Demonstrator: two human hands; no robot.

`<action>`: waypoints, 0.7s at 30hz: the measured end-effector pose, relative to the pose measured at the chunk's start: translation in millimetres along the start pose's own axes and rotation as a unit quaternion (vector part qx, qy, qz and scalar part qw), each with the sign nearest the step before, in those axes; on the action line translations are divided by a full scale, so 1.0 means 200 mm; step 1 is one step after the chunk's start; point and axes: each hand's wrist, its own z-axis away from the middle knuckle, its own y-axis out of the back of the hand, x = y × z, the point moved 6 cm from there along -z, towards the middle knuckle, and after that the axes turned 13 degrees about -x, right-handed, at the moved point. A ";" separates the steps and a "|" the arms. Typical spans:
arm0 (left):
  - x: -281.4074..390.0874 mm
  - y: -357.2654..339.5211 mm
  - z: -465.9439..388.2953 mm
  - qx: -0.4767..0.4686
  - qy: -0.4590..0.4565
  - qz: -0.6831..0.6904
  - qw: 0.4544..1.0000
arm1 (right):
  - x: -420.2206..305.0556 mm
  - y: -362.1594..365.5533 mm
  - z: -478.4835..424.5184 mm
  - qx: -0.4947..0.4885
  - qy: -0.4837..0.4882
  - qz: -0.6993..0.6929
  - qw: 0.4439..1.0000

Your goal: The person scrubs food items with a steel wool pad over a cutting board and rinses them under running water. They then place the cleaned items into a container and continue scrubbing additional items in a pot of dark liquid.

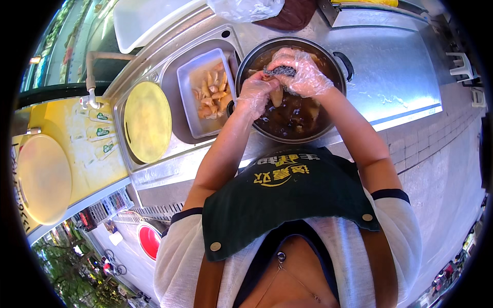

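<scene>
Both hands wear clear plastic gloves over a wide dark-rimmed pot [243, 57] of brown liquid. My right hand [302, 71] grips a grey steel-wool scrubber [280, 71]. Close against it, my left hand [257, 94] pinches a pale, elongated piece of meat [276, 97], its lower end hanging above the liquid. The hands hide the upper part of this piece. More pieces [312, 112] lie partly sunk in the pot. Left of the pot, a white plastic tub [185, 98] sits in the steel sink and holds similar pale pieces [212, 90] in cloudy water.
A round yellow lid or board [148, 122] covers the sink's left end. A tap [91, 101] stands beyond it. Another round board [45, 179] hangs at far left. The steel counter [389, 71] extends right of the pot handle [344, 66]. A plastic bag [248, 8] lies behind.
</scene>
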 end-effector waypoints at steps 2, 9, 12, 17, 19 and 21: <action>-0.03 -0.01 -0.01 -0.024 -0.001 0.041 0.999 | 0.02 0.00 -0.01 0.026 -0.007 -0.011 1.000; -0.10 0.02 -0.05 -0.006 0.002 -0.012 1.000 | 0.27 -0.02 0.07 0.118 -0.169 -0.174 0.963; -0.05 -0.03 -0.02 0.018 0.001 0.003 1.000 | 0.33 0.01 0.12 0.123 -0.224 -0.190 0.948; -0.06 0.00 -0.01 0.002 -0.005 0.203 0.979 | 0.39 -0.02 0.13 -0.032 -0.305 0.085 0.948; -0.10 0.04 -0.03 -0.015 0.010 0.211 0.977 | 0.37 -0.09 0.12 -0.094 -0.320 0.157 0.930; -0.11 0.03 -0.05 -0.040 0.045 0.190 0.980 | 0.36 -0.12 0.11 -0.128 -0.322 0.176 0.921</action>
